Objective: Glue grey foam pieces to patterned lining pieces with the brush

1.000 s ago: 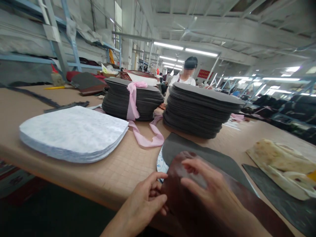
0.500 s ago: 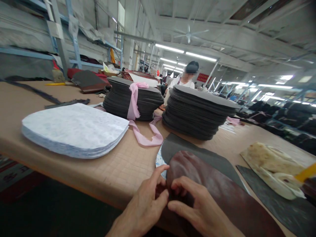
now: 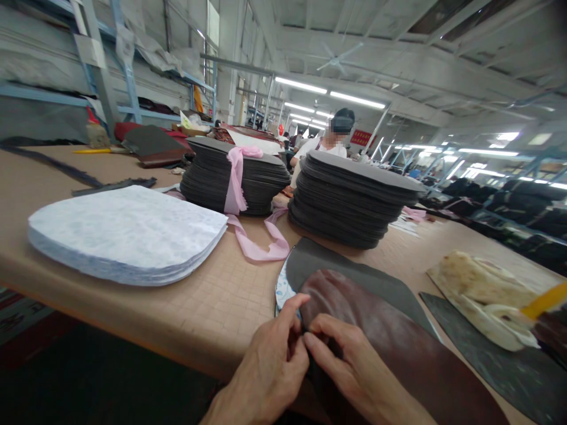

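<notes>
A glossy dark brown leather piece (image 3: 390, 342) lies in front of me on a dark grey cut piece (image 3: 349, 274), with a white patterned sheet (image 3: 282, 290) peeking out underneath. My left hand (image 3: 270, 366) and my right hand (image 3: 349, 369) meet at the leather's near left edge. Fingers of both hands are curled and pinch that edge between thumb and fingertips. All of this rests on the tan work table (image 3: 212, 301).
A stack of white patterned sheets (image 3: 128, 233) lies at the left. Two tall stacks of dark grey pieces (image 3: 354, 198) stand behind, the left one (image 3: 234, 177) tied with a pink ribbon (image 3: 252, 239). Cream material (image 3: 482, 292) lies at the right. A person (image 3: 330, 141) works beyond.
My right hand has drawn back from the leather's top surface to its near left edge, where it now meets my left hand in a pinch. The view has shifted slightly.
</notes>
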Motion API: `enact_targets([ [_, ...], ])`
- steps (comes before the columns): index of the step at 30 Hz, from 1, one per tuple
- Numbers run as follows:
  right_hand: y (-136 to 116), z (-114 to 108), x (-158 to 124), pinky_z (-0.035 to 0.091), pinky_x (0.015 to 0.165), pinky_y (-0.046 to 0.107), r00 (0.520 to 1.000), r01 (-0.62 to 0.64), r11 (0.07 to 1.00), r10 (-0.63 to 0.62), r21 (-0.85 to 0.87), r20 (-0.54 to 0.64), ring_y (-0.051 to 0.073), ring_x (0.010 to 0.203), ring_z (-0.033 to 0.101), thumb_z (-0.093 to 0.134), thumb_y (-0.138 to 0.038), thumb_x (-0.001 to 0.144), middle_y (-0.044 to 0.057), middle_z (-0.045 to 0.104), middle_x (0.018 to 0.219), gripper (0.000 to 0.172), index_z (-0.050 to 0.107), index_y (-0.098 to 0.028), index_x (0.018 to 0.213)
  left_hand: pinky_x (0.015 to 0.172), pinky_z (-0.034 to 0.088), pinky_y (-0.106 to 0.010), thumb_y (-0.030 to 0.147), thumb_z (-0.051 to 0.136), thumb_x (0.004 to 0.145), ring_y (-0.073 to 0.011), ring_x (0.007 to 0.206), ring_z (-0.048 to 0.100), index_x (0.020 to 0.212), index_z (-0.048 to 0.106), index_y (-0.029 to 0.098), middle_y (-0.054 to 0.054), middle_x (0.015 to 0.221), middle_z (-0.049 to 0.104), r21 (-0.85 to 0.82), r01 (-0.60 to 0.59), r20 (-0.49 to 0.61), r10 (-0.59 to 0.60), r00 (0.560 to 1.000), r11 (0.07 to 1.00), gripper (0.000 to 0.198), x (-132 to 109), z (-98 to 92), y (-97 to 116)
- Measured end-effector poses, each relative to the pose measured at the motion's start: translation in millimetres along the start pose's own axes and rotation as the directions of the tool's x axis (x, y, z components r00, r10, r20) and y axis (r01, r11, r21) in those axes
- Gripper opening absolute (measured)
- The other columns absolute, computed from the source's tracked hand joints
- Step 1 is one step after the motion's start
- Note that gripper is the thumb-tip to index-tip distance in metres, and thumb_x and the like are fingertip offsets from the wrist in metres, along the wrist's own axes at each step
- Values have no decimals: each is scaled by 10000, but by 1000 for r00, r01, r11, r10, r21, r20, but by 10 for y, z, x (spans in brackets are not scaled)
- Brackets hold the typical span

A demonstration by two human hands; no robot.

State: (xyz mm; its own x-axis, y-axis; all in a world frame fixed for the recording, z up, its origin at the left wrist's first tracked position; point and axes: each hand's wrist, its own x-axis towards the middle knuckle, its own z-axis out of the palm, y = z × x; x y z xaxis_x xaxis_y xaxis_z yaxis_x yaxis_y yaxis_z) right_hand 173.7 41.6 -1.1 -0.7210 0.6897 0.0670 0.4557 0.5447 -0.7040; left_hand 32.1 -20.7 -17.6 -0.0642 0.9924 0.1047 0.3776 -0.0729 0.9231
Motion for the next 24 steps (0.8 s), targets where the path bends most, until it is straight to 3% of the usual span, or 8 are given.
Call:
enact_targets([
  [7, 62, -12, 25, 320, 549, 208, 998, -63, 976, 62, 208, 13, 95, 581, 386, 405, -365, 865, -43, 408, 606, 292, 421, -185, 635, 570, 358, -216, 100, 391, 758, -97, 587, 432, 1199, 384, 228, 62, 663, 427, -145, -12, -38, 6, 999, 989, 460, 32, 28, -23],
  [15, 99, -74, -5, 285, 522, 207, 996, -92, 933, 86, 349, 32, 85, 552, 328, 430, -430, 849, -51, 356, 583, 341, 429, -176, 621, 539, 335, -218, 157, 435, 760, -90, 571, 381, 1144, 358, 180, 72, 643, 385, -389, -2, 24, 12, 1000, 921, 393, 36, -5, -20],
  [19, 92, -70, -7, 293, 528, 206, 996, -90, 931, 90, 354, 16, 86, 552, 332, 432, -416, 842, -51, 357, 581, 329, 432, -177, 617, 522, 315, -217, 171, 455, 766, -86, 560, 363, 1128, 368, 175, 79, 631, 373, -416, 10, 37, 6, 999, 909, 372, 41, -13, -11],
  [24, 58, -90, -3, 308, 538, 200, 998, -62, 966, 57, 251, 30, 88, 571, 352, 428, -339, 840, -47, 375, 599, 266, 421, -182, 625, 607, 367, -235, 223, 520, 784, -96, 637, 437, 1217, 359, 238, 69, 699, 443, -327, 17, 42, -4, 999, 945, 462, 58, -19, 2],
])
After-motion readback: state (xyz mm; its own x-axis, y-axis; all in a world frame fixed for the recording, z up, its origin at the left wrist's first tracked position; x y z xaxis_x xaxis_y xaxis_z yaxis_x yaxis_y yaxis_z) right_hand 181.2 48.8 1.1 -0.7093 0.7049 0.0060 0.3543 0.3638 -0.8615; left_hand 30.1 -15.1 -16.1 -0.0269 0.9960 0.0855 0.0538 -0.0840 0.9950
